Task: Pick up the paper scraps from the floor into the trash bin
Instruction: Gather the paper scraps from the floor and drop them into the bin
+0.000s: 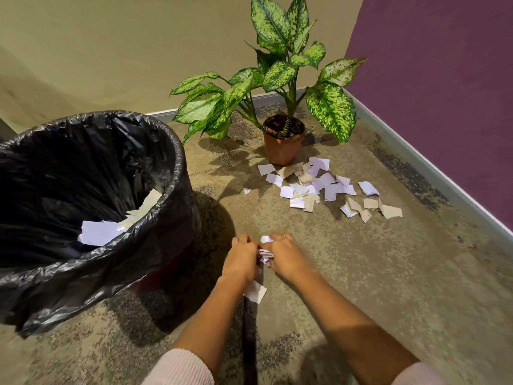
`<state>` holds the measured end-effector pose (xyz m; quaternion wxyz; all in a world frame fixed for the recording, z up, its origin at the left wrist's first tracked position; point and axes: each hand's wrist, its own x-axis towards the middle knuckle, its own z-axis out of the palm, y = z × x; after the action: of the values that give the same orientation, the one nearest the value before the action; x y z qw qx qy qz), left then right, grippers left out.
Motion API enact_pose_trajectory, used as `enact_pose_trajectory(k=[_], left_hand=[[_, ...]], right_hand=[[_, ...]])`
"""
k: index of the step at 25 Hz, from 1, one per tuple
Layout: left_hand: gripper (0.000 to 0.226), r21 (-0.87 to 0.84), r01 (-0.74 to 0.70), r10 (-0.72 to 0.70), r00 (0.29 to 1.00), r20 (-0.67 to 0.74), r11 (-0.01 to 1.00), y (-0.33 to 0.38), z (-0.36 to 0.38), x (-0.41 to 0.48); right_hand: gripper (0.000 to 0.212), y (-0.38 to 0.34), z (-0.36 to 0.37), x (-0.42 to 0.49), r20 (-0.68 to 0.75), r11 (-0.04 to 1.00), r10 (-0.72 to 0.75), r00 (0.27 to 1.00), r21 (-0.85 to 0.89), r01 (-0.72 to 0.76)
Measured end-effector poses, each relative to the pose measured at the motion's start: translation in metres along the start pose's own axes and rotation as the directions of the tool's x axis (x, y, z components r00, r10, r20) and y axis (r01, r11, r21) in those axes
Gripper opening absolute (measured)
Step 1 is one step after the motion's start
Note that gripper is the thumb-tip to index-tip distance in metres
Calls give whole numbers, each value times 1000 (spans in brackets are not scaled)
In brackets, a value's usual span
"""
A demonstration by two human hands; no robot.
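Observation:
My left hand (241,260) and my right hand (283,254) press together low over the floor, both closed on a bunched wad of white paper scraps (266,246). One loose white scrap (255,292) lies just under my left wrist. A scattered pile of white and beige scraps (319,187) lies farther ahead, in front of the plant pot. A tiny scrap (246,191) sits alone to its left. The trash bin (155,245), lined with a black bag, stands at the left with several scraps inside (100,232).
A potted plant (283,145) with large speckled leaves stands in the corner behind the pile. A beige wall runs along the back and a purple wall (444,79) with a grey skirting along the right. The floor is mottled brown carpet.

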<state>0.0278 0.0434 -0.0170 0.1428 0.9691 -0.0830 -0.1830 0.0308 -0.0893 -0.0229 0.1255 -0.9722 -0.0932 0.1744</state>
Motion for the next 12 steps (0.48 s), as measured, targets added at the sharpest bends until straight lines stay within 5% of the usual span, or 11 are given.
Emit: enact_pose_trajectory(k=[5, 12], left_hand=[[25, -86, 22, -28, 997, -67, 996, 7, 1, -18], [28, -169, 71, -86, 993, -80, 983, 18, -26, -34]], right_hand=[[38, -10, 18, -31, -175, 998, 56, 983, 47, -48], [20, -7, -19, -31, -132, 918, 346, 929, 253, -306]])
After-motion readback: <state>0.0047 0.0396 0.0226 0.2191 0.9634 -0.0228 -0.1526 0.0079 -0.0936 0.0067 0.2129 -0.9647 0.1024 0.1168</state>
